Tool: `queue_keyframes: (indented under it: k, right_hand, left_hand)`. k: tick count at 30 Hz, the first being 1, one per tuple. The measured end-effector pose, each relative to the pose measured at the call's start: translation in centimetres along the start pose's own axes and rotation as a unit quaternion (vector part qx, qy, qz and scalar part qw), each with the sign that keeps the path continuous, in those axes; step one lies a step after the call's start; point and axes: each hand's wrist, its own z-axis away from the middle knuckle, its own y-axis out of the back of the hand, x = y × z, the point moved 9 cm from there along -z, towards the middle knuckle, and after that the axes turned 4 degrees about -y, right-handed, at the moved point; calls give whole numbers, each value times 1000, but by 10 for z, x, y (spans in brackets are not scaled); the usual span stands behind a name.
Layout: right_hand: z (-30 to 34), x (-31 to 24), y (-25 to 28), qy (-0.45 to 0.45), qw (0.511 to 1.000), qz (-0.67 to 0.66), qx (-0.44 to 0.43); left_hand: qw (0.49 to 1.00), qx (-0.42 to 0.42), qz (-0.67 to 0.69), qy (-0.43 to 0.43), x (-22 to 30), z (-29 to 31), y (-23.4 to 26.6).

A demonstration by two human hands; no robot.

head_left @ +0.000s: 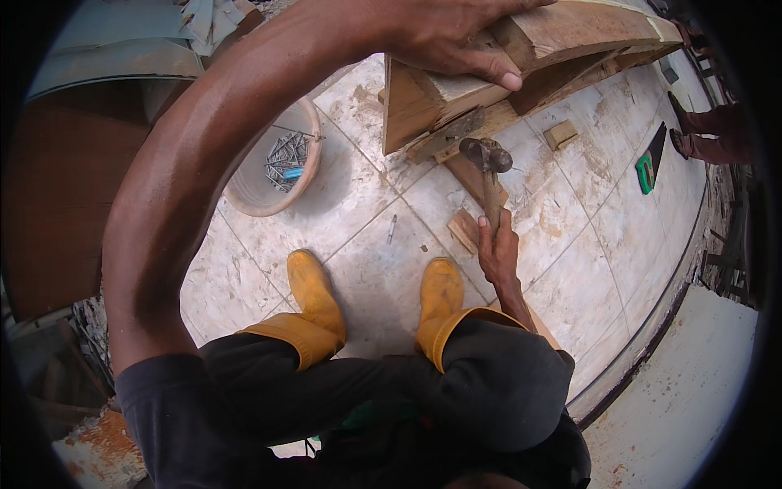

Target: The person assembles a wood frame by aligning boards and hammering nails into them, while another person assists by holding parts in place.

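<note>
My left hand (456, 49) grips the top of a long wooden frame (562, 41) built from boards, its thumb along the near side and its other fingers partly out of view. My right hand (498, 253) is closed around the handle of a hammer (486, 155), whose dark head points up beside the frame's lower edge. Close to the hammer head, a metal-looking plate or scrap (448, 134) sits against the frame; its kind is unclear. Below the frame lie loose wood offcuts (464, 231).
A pale bucket (236, 191) left of the frame holds many nails (285, 155) and something blue. One small wood block (560, 134) and a green-handled handsaw (645, 173) lie on the tiles (366, 269). Another person's legs (713, 134) stand at the far right. My yellow boots (442, 293) are planted below.
</note>
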Motion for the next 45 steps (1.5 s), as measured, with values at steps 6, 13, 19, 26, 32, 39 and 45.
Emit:
queue_keyframes:
  k: [6,13,19,26,32,39,45]
  right_hand:
    - [-3,-45,18,4,1000,-6,4]
    - [-10,-29,-4,55,996,43,46]
    - [-25,-63,11,78,995,-8,62]
    - [9,-53,22,150,964,-176,134]
    - [-29,3,-34,-76,997,4,13]
    - [-6,-34,26,62,988,-78,117]
    - [-7,-16,-11,14,998,-42,36]
  left_hand:
    - [1000,14,21,-8,-16,4,-16]
    - [995,9,86,-42,0,1,-1]
    - [996,35,69,-43,-6,8,-5]
    - [990,57,94,-90,-9,1,-8]
    - [997,5,64,-31,3,6,-2]
    - [996,35,70,-40,-7,4,-6]
    - [979,167,24,-114,9,21,11]
